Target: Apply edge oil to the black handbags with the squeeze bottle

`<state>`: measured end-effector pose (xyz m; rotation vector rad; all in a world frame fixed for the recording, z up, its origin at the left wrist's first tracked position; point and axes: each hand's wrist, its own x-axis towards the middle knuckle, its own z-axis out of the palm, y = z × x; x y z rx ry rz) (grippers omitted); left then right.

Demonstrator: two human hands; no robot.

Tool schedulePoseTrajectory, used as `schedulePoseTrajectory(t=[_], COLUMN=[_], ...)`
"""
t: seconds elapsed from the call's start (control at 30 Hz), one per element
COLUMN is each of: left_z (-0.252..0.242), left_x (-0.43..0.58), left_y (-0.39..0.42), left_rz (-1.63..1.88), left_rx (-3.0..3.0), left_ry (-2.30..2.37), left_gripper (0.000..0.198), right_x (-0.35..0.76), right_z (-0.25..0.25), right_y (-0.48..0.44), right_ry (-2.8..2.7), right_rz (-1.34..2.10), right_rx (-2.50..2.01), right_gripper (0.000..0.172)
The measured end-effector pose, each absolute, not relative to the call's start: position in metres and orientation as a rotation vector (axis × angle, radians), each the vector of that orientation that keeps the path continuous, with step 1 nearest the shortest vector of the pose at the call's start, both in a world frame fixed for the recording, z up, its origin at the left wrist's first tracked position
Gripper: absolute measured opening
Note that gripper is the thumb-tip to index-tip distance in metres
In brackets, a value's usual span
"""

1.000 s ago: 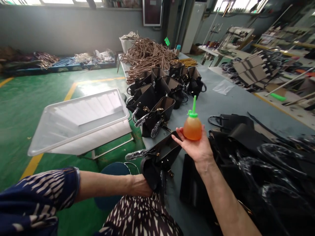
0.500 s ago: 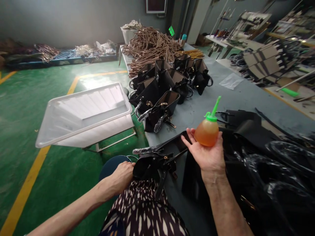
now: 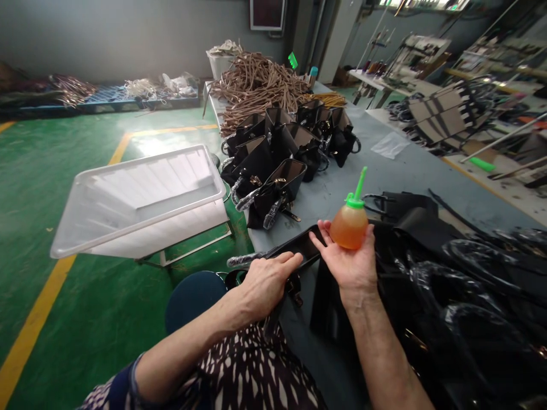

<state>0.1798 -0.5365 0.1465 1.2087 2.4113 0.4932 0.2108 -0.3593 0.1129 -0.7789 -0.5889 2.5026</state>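
On the upturned palm of my right hand [image 3: 352,270] sits a round squeeze bottle [image 3: 349,228] of orange liquid, its green cap and spout pointing up and the fingers curving loosely around its base. My left hand [image 3: 267,285] is above the near black handbag [image 3: 299,247], back of the hand up. Its fingers are bent together and point toward the right hand; their tips are hidden, so I cannot make out what they hold. The handbag lies tilted at the table's near edge against my patterned clothing, one handle wrapped in clear plastic.
Several black handbags [image 3: 273,165] stand farther along the grey table [image 3: 367,182], before a heap of brown straps [image 3: 256,80]. More black bags [image 3: 427,285] crowd the right side. To the left are a white plastic tray [image 3: 141,199] on a stand and a round dark stool [image 3: 194,302].
My left hand has come up and to the right, from the handbag's left side to above it. The right hand still holds the bottle up. The view has turned slightly right.
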Motion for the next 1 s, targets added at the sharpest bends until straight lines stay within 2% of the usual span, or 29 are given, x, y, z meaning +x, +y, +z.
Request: schedulePoseTrajectory(t=[0.13, 0.37, 0.63, 0.7, 0.8, 1.0], left_z=[0.135, 0.112, 0.096, 0.096, 0.097, 0.100], left_x=[0.182, 0.202, 0.190, 0.188, 0.186, 0.183], left_y=[-0.542, -0.556, -0.559, -0.558, -0.556, -0.555], left_rz=[0.438, 0.984, 1.481, 1.530, 1.535, 1.541], left_rx=[1.215, 0.945, 0.554, 0.528, 0.466, 0.237], left_ry=[2.413, 2.595, 2.632, 2.679, 2.788, 2.805], left_gripper=[0.026, 0.012, 0.027, 0.025, 0.011, 0.043], right_x=[0.210, 0.215, 0.257, 0.263, 0.265, 0.250], right_z=[0.113, 0.121, 0.137, 0.141, 0.145, 0.150], right_y=[-0.357, -0.361, -0.390, -0.396, -0.401, -0.402], right_ry=[-0.558, -0.494, -0.460, -0.471, -0.504, -0.633], right_rz=[2.504, 2.496, 2.507, 2.499, 2.503, 2.568], right_rx=[-0.803, -0.848, -1.054, -1.114, -1.148, -1.084], right_gripper=[0.047, 0.043, 0.047, 0.047, 0.047, 0.039])
